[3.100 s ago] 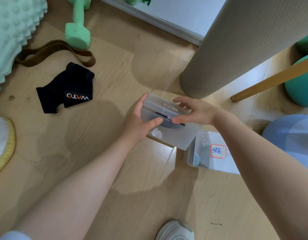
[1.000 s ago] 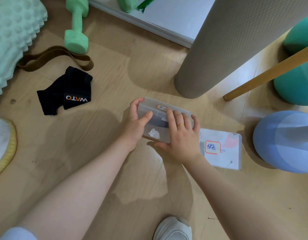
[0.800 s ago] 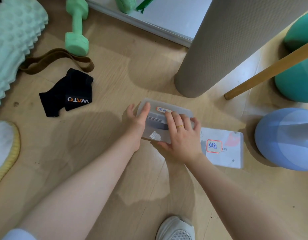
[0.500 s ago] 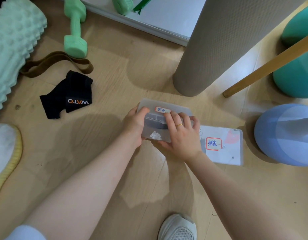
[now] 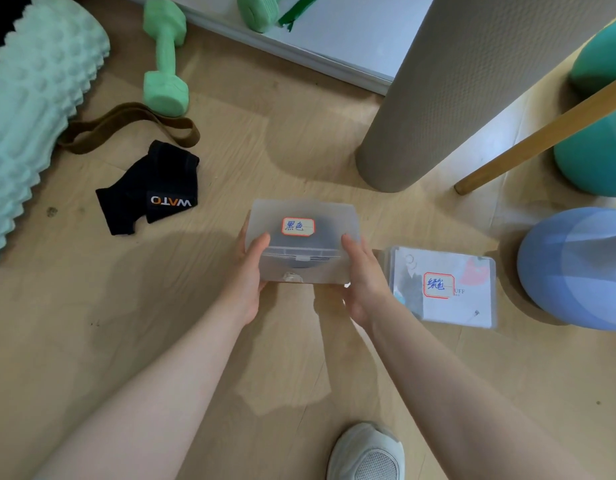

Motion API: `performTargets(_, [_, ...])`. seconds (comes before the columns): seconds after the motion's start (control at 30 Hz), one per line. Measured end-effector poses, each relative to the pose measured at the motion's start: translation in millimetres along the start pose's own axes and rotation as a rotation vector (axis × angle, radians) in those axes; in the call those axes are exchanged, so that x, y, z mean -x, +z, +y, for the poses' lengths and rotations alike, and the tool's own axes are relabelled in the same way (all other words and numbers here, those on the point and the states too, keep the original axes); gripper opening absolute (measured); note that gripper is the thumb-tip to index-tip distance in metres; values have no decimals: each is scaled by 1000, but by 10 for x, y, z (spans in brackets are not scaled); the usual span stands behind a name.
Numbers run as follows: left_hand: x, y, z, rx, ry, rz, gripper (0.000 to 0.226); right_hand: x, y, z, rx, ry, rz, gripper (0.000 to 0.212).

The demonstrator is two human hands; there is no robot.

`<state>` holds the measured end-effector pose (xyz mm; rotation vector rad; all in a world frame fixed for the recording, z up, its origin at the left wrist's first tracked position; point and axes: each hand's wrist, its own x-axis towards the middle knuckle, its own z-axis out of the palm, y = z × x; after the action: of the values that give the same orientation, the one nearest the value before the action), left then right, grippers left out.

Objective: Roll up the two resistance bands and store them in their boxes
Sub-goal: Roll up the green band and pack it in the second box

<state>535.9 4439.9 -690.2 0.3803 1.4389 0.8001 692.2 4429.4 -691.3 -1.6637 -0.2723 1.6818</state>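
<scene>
- Between my two hands sits the frosted plastic box [image 5: 301,244] with a red-bordered label [image 5: 298,226] on its lid; the lid is down and a dark rolled shape shows through the plastic.
- My left hand [image 5: 248,278] grasps the box's left end, thumb lying over the lid's near-left corner, the other fingers hidden behind the side wall.
- My right hand [image 5: 363,282] grasps the right end the same way, thumb up on the lid's near-right corner, palm against the side.
- Whether the box rests on the wooden floor [image 5: 282,358] or is lifted just off it, I cannot tell.
- Just beside my right hand lies the second box [image 5: 448,289], flat on the floor, closed, with its own red-bordered label [image 5: 438,285] in blue writing.
- Away to my left lie a black wrist wrap [image 5: 150,192] with white and orange lettering and, beyond it, a brown loop band [image 5: 126,124] touching the end of a green dumbbell [image 5: 165,60].
- A mint-green knobbed foam roller [image 5: 29,98] fills the far left edge.
- A grey rolled mat [image 5: 455,81] stands upright beyond the box, with a wooden stick [image 5: 542,133] leaning near it.
- A blue ball [image 5: 576,268] sits at the right, near the second box, and a teal ball [image 5: 597,157] lies behind it.
- My white shoe [image 5: 367,452] shows at the bottom edge.
</scene>
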Motion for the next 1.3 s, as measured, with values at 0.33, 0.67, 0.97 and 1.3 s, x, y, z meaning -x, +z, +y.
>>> performTargets(0.33, [-26,126,-72,-32,50,-20,53,96,8,-46,252,-218,249,43])
performTargets(0.67, [-22,196,310,-341,-90,-45,16,-70,-188,-312,1360,-993,-58,42])
performTargets(0.97, [-5,277,71,-284,142,-69,33,-114,-165,-369,1237,-706,-47,27])
performTargets(1.3, [32,237,-58,-181,177,-22,44,-79,-185,-269,1043,-650,-56,36])
